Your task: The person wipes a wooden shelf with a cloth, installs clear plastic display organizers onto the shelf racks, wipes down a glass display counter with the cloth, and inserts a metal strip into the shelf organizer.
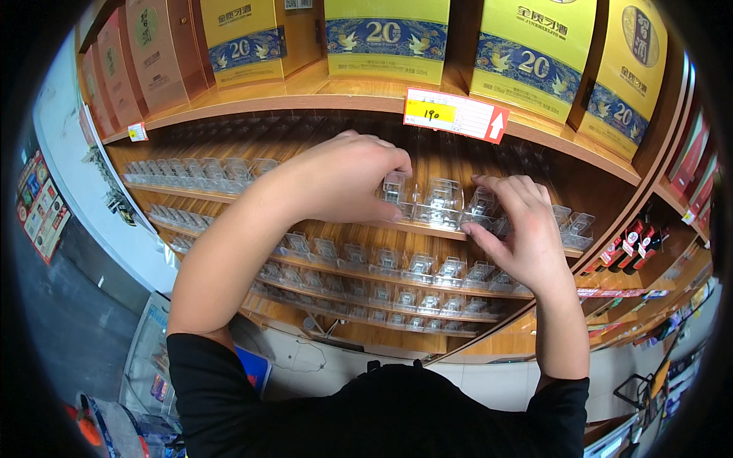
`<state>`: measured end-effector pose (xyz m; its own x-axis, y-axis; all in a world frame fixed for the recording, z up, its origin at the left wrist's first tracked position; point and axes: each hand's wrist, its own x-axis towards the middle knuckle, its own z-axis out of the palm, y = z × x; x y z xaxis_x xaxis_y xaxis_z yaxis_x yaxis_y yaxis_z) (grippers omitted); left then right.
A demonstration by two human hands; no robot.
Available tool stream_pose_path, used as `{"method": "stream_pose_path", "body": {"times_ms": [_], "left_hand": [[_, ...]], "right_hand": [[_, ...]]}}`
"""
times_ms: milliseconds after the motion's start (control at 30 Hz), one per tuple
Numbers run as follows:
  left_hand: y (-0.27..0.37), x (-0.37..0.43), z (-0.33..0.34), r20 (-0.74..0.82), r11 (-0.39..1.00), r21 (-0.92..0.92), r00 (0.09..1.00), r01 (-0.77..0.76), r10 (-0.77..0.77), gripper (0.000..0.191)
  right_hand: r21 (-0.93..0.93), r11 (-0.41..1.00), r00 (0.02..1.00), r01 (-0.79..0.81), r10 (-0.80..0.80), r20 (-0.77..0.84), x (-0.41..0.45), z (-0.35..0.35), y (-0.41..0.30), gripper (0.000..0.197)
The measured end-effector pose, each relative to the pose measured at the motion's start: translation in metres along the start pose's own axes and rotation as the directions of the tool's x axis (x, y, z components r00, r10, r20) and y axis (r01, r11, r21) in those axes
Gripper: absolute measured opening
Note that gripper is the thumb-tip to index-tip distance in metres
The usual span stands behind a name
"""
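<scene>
Both arms reach to a wooden shelf edge [429, 227] lined with clear plastic spring pusher trays [440, 200]. My left hand [366, 177] curves around a clear plastic pusher [394, 189], thumb low by the shelf edge and fingers above; whether it grips the plastic cannot be told. My right hand [518, 220] is bent around another clear pusher [482, 201], its thumb at the front edge and fingertips over the top; its hold is also unclear. Between the hands, one pusher stands uncovered. More pushers [206, 172] run along the shelf to the left of my left forearm.
Above, boxed bottles [387, 40] stand on a wooden shelf with a price card [455, 114] hanging from its edge. Lower shelves hold further rows of clear pushers [421, 266]. Red-labelled bottles [630, 243] stand at right. A glass display case [143, 355] is at lower left.
</scene>
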<state>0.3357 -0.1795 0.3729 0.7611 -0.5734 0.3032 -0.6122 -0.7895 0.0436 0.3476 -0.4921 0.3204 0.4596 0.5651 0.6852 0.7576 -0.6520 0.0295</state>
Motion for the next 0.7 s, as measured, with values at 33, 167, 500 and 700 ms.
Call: {"method": "stream_pose_path", "body": {"times_ms": [33,167,500,700], "left_hand": [[-0.001,0.002,0.002,0.031,1.0,0.005,0.999,0.005,-0.005,0.052],[-0.001,0.005,0.003,0.116,0.999,-0.028,0.993,0.028,-0.025,0.055],[0.001,0.011,0.002,0.132,1.0,-0.021,0.991,0.019,-0.016,0.053],[0.002,0.005,0.003,0.036,0.997,-0.072,0.999,0.011,-0.008,0.051]], "right_hand": [[0.008,1.0,1.0,-0.018,0.018,0.012,0.001,0.0,0.0,0.056],[0.02,1.0,1.0,-0.001,0.0,0.005,0.003,0.004,0.003,0.056],[0.088,0.996,1.0,-0.013,0.014,-0.022,0.001,0.006,0.008,0.055],[0.069,0.998,0.999,0.011,-0.008,-0.042,0.0,0.006,0.009,0.054]]}}
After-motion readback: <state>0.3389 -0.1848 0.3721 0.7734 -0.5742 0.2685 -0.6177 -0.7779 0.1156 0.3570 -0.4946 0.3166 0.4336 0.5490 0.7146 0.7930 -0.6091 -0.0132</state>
